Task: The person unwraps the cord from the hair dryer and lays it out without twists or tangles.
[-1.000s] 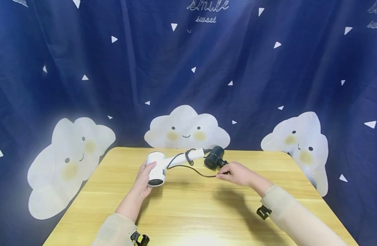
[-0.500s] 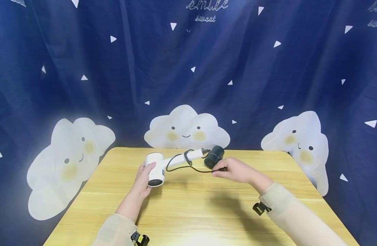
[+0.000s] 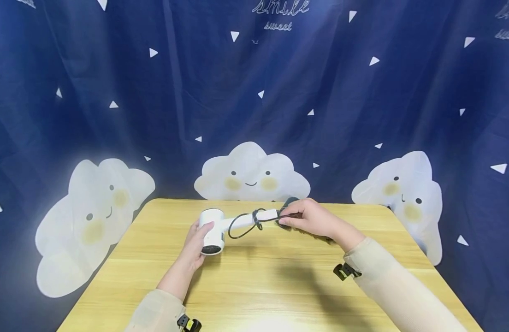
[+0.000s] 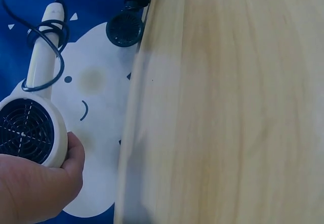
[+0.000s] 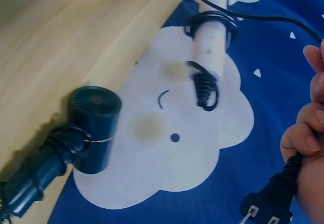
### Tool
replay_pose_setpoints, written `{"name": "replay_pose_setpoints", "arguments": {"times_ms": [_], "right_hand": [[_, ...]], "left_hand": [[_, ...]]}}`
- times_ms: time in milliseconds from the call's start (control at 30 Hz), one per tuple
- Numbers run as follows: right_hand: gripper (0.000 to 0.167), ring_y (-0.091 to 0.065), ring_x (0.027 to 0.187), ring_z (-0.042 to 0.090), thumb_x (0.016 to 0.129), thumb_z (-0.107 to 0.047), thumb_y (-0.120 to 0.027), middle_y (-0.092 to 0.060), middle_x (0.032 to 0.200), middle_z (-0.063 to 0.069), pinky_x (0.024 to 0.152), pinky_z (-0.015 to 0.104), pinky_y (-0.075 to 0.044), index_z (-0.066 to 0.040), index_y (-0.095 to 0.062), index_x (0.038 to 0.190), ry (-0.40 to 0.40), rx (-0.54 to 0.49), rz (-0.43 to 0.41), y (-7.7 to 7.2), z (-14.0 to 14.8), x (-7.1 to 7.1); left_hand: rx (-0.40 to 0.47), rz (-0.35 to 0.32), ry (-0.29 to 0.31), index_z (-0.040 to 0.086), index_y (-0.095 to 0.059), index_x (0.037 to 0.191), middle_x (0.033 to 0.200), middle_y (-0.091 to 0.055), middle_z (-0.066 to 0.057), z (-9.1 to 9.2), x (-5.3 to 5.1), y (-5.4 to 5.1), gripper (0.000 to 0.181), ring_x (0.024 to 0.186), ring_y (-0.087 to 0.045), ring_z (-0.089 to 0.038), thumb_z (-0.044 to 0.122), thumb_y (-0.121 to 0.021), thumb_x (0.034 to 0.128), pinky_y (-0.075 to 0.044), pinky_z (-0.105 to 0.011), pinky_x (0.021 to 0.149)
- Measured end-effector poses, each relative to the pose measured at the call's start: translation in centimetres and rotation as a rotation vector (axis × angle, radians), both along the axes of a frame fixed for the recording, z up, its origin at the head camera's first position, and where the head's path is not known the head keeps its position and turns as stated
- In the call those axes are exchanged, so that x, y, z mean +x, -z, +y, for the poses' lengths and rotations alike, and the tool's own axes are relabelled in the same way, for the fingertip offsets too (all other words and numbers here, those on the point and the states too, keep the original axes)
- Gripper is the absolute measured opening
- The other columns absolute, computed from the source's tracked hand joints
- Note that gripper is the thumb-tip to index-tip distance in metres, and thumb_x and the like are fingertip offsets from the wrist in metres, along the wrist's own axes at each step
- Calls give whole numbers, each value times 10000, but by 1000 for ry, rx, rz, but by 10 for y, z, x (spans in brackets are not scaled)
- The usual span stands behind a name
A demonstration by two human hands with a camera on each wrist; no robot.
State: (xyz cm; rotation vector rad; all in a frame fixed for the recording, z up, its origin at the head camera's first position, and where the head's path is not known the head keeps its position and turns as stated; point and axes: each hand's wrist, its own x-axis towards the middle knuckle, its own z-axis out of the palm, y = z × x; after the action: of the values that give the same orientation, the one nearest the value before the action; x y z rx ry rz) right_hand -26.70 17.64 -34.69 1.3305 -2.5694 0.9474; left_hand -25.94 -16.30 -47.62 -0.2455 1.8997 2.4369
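Hair dryer (image 3: 216,237) was white, its grille (image 4: 25,130) black with white dashed lines. Cord (image 5: 278,17) and plug (image 5: 268,197) were black, prongs (image 5: 249,214) silvery. Second dryer (image 5: 94,118) was dark green-black with a thin copper-coloured ring (image 5: 101,140). Desk (image 3: 246,281) showed yellow wood grain. Backdrop (image 3: 337,87) was navy with white triangles (image 3: 261,94), lettering (image 3: 281,6) and smiling clouds (image 3: 251,170), cheeks (image 3: 269,183) yellow. Sleeves (image 3: 397,286) were cream, wrist mounts (image 3: 340,272) mostly black.

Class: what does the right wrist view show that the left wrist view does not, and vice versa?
Right wrist only: a black two-pin plug and the right hand. Left wrist only: the round black grille on the white plastic hair dryer. Both: its handle, wrapped in black cord, a dark green cylindrical hair dryer, the wooden table and the blue curtain.
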Motion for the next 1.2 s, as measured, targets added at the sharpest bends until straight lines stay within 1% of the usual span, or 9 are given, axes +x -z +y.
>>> {"name": "replay_pose_setpoints", "arguments": {"times_ms": [100, 233, 333, 433, 600, 733, 933, 1067, 1200], "right_hand": [[65, -573, 730, 62, 933, -209, -726, -677, 856, -118, 654, 256, -517, -181, -778, 958, 37, -27, 12, -7, -5, -3], [102, -629, 782, 50, 932, -195, -724, -724, 925, -97, 706, 263, -556, -150, -788, 997, 100, -63, 55, -14, -9, -7], [123, -635, 773, 56, 932, -192, -724, -727, 915, -77, 699, 261, -560, -121, -788, 1011, 123, -100, 86, -19, -12, -11], [115, -592, 710, 70, 926, -178, -732, -704, 862, -73, 655, 250, -528, -104, -782, 997, 141, -141, 115, -24, -13, -15], [108, -450, 612, 105, 930, -163, -726, -606, 739, -66, 585, 259, -411, -93, -768, 999, 213, -195, 146, -29, -11, -22], [112, -413, 569, 135, 944, -198, -712, -528, 661, -53, 538, 274, -365, -119, -760, 1005, 298, -237, 168, -32, -9, -27], [162, -437, 585, 175, 946, -252, -710, -535, 659, -14, 541, 303, -355, -115, -753, 1020, 466, -298, 242, -33, -5, -35], [209, -462, 617, 192, 954, -287, -698, -574, 699, 20, 571, 318, -374, -93, -747, 1015, 571, -342, 234, -29, 0, -41], [240, -489, 625, 204, 965, -313, -681, -633, 738, 38, 581, 327, -397, -86, -753, 997, 643, -374, 210, -21, 7, -47]], "left_hand": [[0, 2, 5, 72, -192, 1566, 1282, -515, -193, 2, 2, 0, 777, 965, -630, -180, 310, -632, 971, -581, -307, 817], [13, 9, 12, 74, -197, 1567, 1254, -532, -177, 3, 2, 1, 752, 937, -638, -166, 289, -616, 981, -582, -302, 805], [5, 14, 21, 68, -187, 1571, 1261, -518, -172, 3, 2, 2, 750, 943, -628, -158, 289, -603, 987, -573, -283, 809], [-7, 16, 34, 66, -192, 1570, 1263, -513, -171, 2, 3, 3, 742, 950, -623, -160, 295, -596, 991, -567, -274, 811], [-2, 16, 45, 71, -227, 1555, 1225, -544, -159, 1, 4, 3, 712, 932, -637, -167, 280, -598, 986, -573, -287, 801], [2, 18, 52, 73, -234, 1554, 1181, -575, -135, 1, 3, 4, 709, 910, -647, -162, 277, -601, 983, -576, -289, 789], [-1, 9, 74, 86, -239, 1556, 1185, -583, -152, -1, 3, 5, 717, 912, -655, -183, 289, -606, 975, -586, -325, 792], [-4, -1, 92, 108, -244, 1557, 1235, -559, -188, -2, 4, 4, 714, 934, -654, -209, 290, -609, 970, -588, -349, 802], [-11, -6, 108, 127, -230, 1567, 1268, -539, -197, -3, 5, 4, 725, 953, -649, -216, 302, -603, 971, -585, -353, 809]]}}
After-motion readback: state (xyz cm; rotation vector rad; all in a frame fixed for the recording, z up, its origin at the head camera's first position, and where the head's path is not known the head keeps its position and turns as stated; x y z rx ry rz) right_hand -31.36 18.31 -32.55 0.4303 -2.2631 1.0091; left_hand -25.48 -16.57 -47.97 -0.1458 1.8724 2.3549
